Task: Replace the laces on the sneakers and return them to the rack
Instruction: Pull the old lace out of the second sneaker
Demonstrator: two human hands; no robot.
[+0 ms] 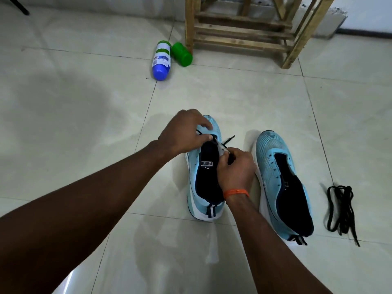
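Two light-blue sneakers with dark insides stand on the tiled floor, toes pointing away from me. My left hand (184, 132) grips the left sneaker (194, 166) near its toe end at the lower eyelets. My right hand (235, 168) pinches a black lace (229, 140) at the right eyelet row of that shoe; the lace tip sticks out to the right. The right sneaker (282, 179) stands alone with bare eyelets. A loose bundle of black lace (339, 209) lies on the floor to its right.
A wooden rack (244, 32) stands at the back against the wall. A white-and-blue bottle (161, 60) and a green bottle (182, 54) lie on the floor beside the rack's left leg. A black rod (19, 6) crosses the top-left corner.
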